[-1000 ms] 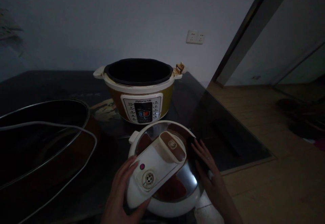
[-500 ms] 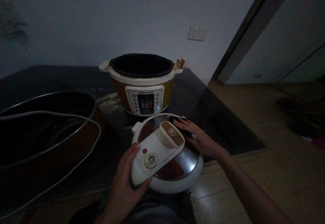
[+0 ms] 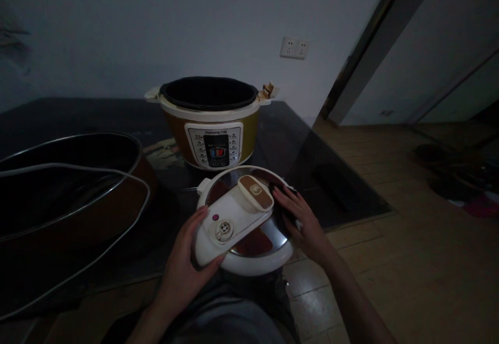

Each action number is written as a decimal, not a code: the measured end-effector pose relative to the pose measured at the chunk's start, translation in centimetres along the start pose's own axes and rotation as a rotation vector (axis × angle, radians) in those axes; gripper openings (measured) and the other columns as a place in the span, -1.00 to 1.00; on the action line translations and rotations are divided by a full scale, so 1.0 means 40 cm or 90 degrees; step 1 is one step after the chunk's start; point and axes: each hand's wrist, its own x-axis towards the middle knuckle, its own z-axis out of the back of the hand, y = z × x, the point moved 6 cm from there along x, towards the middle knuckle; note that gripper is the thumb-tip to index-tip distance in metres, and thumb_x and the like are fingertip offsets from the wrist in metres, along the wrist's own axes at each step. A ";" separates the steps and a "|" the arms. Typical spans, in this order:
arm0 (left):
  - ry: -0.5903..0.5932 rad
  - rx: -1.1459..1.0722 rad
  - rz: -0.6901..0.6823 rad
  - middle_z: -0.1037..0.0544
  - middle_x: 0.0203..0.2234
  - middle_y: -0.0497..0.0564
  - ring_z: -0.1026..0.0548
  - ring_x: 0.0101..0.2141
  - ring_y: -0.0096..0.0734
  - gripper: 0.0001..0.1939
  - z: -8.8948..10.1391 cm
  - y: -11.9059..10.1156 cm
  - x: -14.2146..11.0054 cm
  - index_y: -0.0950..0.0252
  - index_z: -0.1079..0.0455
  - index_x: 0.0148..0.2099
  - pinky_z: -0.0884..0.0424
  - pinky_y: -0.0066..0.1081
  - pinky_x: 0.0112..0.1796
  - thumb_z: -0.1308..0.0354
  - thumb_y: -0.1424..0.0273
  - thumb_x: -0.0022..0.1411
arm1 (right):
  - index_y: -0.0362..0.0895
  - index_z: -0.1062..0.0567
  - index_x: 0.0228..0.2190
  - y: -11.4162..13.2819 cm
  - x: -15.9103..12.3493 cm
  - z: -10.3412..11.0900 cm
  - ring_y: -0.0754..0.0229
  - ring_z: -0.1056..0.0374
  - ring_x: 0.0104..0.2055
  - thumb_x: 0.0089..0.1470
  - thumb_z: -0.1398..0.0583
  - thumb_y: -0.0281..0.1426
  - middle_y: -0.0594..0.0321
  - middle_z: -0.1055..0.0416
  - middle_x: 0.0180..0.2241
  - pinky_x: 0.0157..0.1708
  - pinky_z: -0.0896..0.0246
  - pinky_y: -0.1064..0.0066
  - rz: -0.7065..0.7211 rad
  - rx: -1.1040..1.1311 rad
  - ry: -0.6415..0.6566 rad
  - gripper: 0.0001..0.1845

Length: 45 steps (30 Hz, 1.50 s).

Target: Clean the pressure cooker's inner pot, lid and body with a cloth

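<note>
I hold a round pressure-cooker lid (image 3: 249, 242) tilted above the table's near edge. It is white-rimmed and shiny, with a white and brown handle (image 3: 234, 214). My left hand (image 3: 183, 266) grips the lid's near-left end, thumb on the handle by the vent. My right hand (image 3: 306, 222) lies on the lid's right side, fingers pressed over a dark cloth (image 3: 279, 190). The open cooker base (image 3: 212, 136), gold with a white control panel, stands just beyond the lid.
A large dark metal basin (image 3: 128, 151) sits at the left on the dark table (image 3: 292, 146), with a white cable (image 3: 136, 214) draped over it. A wall socket (image 3: 294, 48) is behind. Wooden floor (image 3: 409, 261) and a door frame (image 3: 362, 48) lie to the right.
The lid has moved a little away from me toward the cooker base. My right hand slid with the cloth from the lid's right rim up its top, then back down its right side.
</note>
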 end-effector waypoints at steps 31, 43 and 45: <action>-0.012 -0.004 -0.004 -0.20 0.24 0.17 -0.23 0.22 -0.04 -0.30 -0.010 0.012 -0.004 0.16 0.00 0.30 -0.17 0.02 0.19 -0.20 0.28 0.19 | 0.15 -0.12 0.26 0.030 -0.093 -0.037 0.07 0.21 0.39 0.24 0.00 -0.37 0.29 -0.05 0.31 0.30 0.42 -0.17 -0.039 0.003 -0.087 -0.42; -0.022 0.001 -0.026 -0.20 0.23 0.17 -0.21 0.22 -0.04 -0.34 -0.009 0.001 -0.004 0.17 -0.03 0.28 -0.16 0.02 0.20 -0.19 0.29 0.20 | -0.05 -0.50 0.01 -0.153 0.168 0.017 0.03 -0.24 0.20 0.11 -0.12 -0.07 0.19 -0.38 0.12 0.25 0.00 0.07 -0.138 0.385 -0.066 -0.49; -0.028 0.010 -0.039 -0.20 0.23 0.17 -0.20 0.21 -0.04 -0.34 -0.010 -0.002 -0.003 0.18 -0.03 0.28 -0.16 0.01 0.19 -0.19 0.29 0.20 | -0.06 -0.48 0.03 -0.141 0.115 0.014 0.02 -0.16 0.25 0.13 -0.10 -0.07 0.19 -0.35 0.15 0.30 0.13 0.04 -0.149 0.378 -0.111 -0.48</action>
